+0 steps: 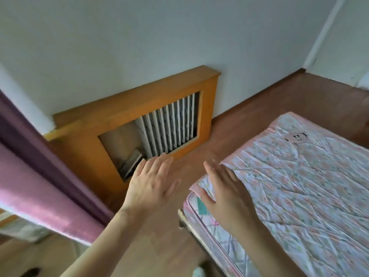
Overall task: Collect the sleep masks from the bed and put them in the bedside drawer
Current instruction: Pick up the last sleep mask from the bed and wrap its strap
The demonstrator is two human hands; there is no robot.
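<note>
Toward two o'clock on the bed [299, 196], well apart from both hands: one pink sleep mask [296, 137] with black markings, flat on the floral quilt [311, 176] near the far edge. Right hand [227, 192] at five o'clock, fingers straight and spread, over the quilt's near corner, holding nothing; contact uncertain. Left hand [151, 182] at six o'clock, also spread and empty, above the wooden floor [179, 236]. Orange radiator cover [127, 120] at eleven o'clock against the wall.

Soft, even daylight is seen throughout; shadows are faint. Motion blur is noticed toward 8 o'clock, and wide-angle bending at the edges.
</note>
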